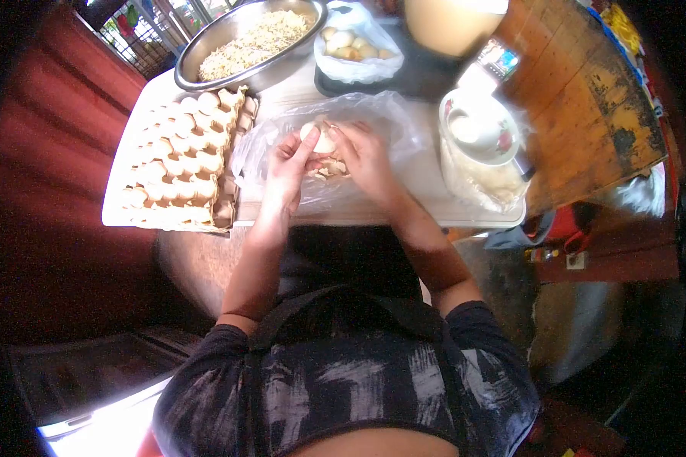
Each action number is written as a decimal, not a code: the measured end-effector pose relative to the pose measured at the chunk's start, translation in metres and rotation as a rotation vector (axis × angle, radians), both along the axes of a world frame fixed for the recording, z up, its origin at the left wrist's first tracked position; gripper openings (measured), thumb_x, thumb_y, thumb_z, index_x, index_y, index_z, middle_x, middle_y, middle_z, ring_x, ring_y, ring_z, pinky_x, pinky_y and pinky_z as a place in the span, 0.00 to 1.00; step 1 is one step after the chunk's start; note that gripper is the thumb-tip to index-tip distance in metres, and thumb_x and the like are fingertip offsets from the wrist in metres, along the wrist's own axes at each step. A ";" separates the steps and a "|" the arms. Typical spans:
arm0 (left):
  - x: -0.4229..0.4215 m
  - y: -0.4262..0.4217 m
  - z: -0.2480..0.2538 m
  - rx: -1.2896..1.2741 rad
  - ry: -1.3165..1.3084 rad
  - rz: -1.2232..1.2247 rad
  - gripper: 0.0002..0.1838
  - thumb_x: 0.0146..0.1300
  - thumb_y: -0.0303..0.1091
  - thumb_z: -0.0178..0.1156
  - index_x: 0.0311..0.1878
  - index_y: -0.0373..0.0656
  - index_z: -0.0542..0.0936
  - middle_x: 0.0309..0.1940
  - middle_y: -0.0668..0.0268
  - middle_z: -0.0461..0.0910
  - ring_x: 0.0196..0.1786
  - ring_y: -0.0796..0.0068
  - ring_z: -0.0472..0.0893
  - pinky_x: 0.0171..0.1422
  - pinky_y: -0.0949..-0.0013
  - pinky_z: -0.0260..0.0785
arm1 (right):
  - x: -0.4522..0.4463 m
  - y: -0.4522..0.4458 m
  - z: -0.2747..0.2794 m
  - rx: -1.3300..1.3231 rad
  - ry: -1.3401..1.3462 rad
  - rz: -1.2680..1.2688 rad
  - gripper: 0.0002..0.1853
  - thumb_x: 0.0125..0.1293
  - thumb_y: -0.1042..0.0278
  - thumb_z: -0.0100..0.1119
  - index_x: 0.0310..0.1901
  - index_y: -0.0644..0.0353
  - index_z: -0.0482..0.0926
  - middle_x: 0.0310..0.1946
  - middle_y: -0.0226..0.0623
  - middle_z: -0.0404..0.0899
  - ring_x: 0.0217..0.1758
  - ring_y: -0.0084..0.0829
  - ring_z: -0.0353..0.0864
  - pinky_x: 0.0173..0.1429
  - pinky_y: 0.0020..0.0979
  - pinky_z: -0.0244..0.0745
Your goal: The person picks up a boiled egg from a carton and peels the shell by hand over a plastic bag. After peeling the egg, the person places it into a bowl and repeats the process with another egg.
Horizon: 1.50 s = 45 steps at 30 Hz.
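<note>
An egg [319, 142] with a pale, smooth surface is held between my two hands over a clear plastic bag [255, 156] spread on the table. My left hand [291, 158] grips it from the left, thumb on top. My right hand [360, 151] has its fingers closed on the egg's right side. Broken eggshell pieces [332, 168] lie on the bag just beneath the hands. To the right, a white bowl [505, 143] with a flower pattern holds something round and white, blurred by glare.
Stacked egg cartons [222, 183] with several eggs fill the table's left. Behind stand a steel basin [188, 75] of shredded pale bits, a plastic bag [343, 72] of eggs and a beige container [451, 27]. A phone [500, 61] is at right, above a filled plastic bag [480, 183].
</note>
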<state>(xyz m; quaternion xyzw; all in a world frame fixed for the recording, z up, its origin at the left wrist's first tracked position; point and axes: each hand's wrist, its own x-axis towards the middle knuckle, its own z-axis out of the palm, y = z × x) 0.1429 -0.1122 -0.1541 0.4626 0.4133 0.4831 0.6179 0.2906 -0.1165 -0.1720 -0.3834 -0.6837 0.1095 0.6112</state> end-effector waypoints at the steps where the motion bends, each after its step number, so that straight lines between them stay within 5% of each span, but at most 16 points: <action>1: 0.001 0.000 -0.001 -0.008 -0.001 -0.001 0.15 0.64 0.43 0.62 0.46 0.41 0.79 0.38 0.68 0.82 0.37 0.81 0.82 0.39 0.80 0.69 | 0.000 -0.002 0.001 -0.011 -0.013 -0.026 0.11 0.65 0.71 0.53 0.45 0.66 0.79 0.37 0.48 0.81 0.40 0.47 0.79 0.48 0.41 0.70; 15: -0.013 0.003 0.003 -0.054 -0.105 -0.113 0.17 0.64 0.42 0.61 0.50 0.42 0.77 0.41 0.68 0.81 0.39 0.82 0.79 0.40 0.80 0.66 | 0.001 0.004 -0.016 -0.027 -0.039 -0.247 0.07 0.65 0.72 0.51 0.41 0.65 0.76 0.34 0.51 0.77 0.38 0.52 0.76 0.44 0.45 0.71; 18: -0.012 0.001 0.010 -0.070 -0.230 -0.167 0.18 0.64 0.40 0.61 0.52 0.41 0.76 0.42 0.67 0.81 0.40 0.80 0.80 0.42 0.80 0.68 | 0.002 0.004 -0.015 -0.015 -0.128 -0.278 0.09 0.67 0.71 0.51 0.41 0.66 0.78 0.29 0.48 0.79 0.32 0.43 0.80 0.40 0.38 0.73; 20: -0.009 -0.001 0.014 -0.058 -0.258 -0.166 0.18 0.64 0.39 0.61 0.53 0.40 0.76 0.43 0.67 0.81 0.41 0.79 0.80 0.43 0.80 0.69 | 0.001 0.001 -0.009 -0.206 0.093 -0.095 0.11 0.68 0.66 0.50 0.36 0.66 0.76 0.29 0.50 0.77 0.33 0.49 0.76 0.39 0.44 0.69; 32: -0.006 -0.002 0.002 0.152 0.189 -0.067 0.17 0.63 0.35 0.61 0.53 0.39 0.77 0.42 0.66 0.82 0.41 0.79 0.82 0.40 0.79 0.69 | 0.000 0.010 -0.020 -0.310 0.138 -0.005 0.18 0.72 0.58 0.45 0.38 0.66 0.77 0.29 0.51 0.77 0.33 0.48 0.77 0.40 0.41 0.70; 45: -0.014 0.001 0.007 -0.127 -0.319 -0.195 0.19 0.68 0.42 0.56 0.55 0.40 0.74 0.42 0.64 0.82 0.39 0.76 0.82 0.41 0.78 0.71 | 0.002 0.010 -0.017 -0.415 0.260 -0.031 0.18 0.72 0.58 0.45 0.40 0.67 0.76 0.30 0.52 0.78 0.34 0.49 0.79 0.39 0.41 0.70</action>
